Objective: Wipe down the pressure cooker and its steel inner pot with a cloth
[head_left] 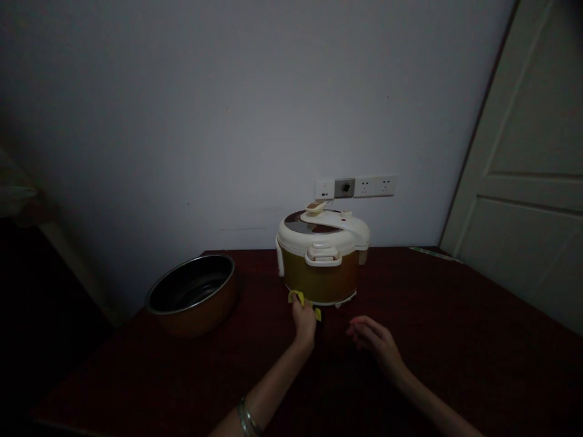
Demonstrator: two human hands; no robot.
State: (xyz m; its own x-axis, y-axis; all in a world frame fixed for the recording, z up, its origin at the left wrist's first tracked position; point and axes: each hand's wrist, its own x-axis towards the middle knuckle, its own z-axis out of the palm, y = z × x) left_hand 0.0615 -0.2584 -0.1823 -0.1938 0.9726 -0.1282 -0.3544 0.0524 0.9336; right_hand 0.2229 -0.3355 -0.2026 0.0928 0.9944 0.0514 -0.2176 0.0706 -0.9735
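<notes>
One yellow cloth (317, 314) is bunched in your left hand (305, 321), its ends poking out on both sides of your closed fingers, right at the front lower edge of the cooker (321, 279). Your right hand (376, 341) hangs over the table (255, 376) just to the right, its fingers bent and bunched near the thumb; you cannot tell whether they close on anything. The cooker stands upright near the wall (228, 133), with its cream lid (355, 227) on and a gold body below. Well to your left, a round pot (200, 318) with a dark inside sits upright on the table. Bracelets (248, 417) circle your left forearm. Behind the cooker, sockets (374, 186) line the wall.
</notes>
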